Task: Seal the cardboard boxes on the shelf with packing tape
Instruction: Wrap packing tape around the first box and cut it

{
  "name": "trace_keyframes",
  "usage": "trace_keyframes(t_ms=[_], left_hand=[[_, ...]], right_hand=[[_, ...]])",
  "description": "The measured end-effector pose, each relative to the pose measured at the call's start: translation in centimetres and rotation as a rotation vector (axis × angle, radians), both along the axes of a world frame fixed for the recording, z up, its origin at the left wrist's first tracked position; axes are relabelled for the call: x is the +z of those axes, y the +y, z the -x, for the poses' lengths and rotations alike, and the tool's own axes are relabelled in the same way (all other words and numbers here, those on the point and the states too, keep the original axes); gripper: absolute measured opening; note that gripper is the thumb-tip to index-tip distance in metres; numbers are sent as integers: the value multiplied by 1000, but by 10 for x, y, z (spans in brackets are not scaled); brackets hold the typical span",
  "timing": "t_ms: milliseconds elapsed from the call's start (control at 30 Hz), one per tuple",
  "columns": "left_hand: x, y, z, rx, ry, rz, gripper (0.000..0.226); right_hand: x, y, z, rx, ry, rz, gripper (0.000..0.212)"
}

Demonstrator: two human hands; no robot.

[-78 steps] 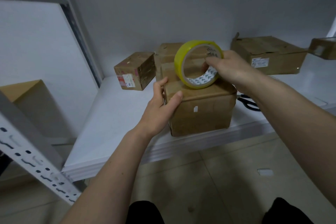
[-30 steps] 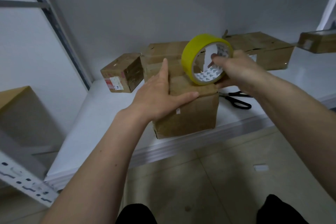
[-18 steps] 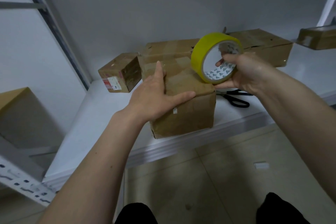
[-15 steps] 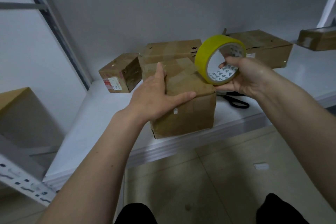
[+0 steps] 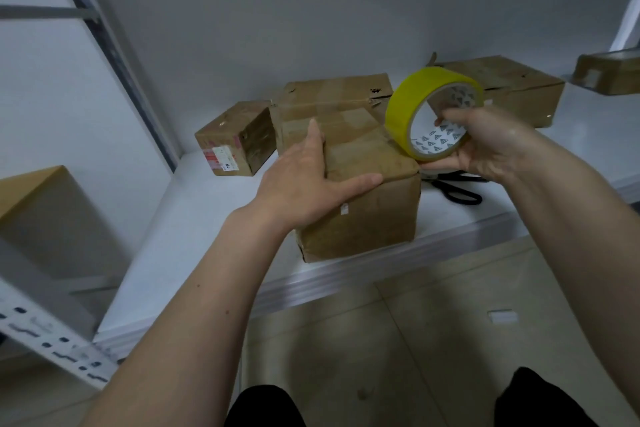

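A brown cardboard box (image 5: 367,215) stands at the front edge of the white shelf (image 5: 180,225). My left hand (image 5: 308,177) lies flat on its top, fingers straight, thumb along the front edge. My right hand (image 5: 485,146) grips a yellow roll of packing tape (image 5: 407,107) just above the box's right top edge, fingers through the core. A second box (image 5: 336,94) sits right behind the first. A small labelled box (image 5: 235,139) is at the back left and a wider box (image 5: 512,87) at the back right.
Black scissors (image 5: 457,192) lie on the shelf right of the front box, under my right hand. Another box (image 5: 609,74) sits at the far right edge. A large box (image 5: 41,211) stands lower left behind a perforated shelf post (image 5: 45,329). Tiled floor lies below.
My right hand has carried the tape roll from over the middle of the box to its right top edge and lowered it. My left hand moved from the box's left side onto its top.
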State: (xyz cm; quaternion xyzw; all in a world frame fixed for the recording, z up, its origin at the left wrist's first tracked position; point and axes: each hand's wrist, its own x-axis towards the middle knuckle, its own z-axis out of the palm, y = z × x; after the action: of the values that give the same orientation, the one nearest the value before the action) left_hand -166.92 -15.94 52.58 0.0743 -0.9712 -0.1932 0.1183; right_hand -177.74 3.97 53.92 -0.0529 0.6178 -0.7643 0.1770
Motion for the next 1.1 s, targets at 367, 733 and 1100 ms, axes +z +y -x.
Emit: trace_keyframes(t_ms=[367, 733, 1100], left_hand=[[1, 2, -2, -6, -26, 48, 131], [6, 4, -1, -6, -86, 132, 123], [-1, 6, 2, -26, -96, 193, 111]], right_hand=[[-13, 13, 12, -20, -41, -28, 24], [-38, 15, 10, -59, -75, -29, 2], [-62, -2, -5, -48, -186, 249, 44]])
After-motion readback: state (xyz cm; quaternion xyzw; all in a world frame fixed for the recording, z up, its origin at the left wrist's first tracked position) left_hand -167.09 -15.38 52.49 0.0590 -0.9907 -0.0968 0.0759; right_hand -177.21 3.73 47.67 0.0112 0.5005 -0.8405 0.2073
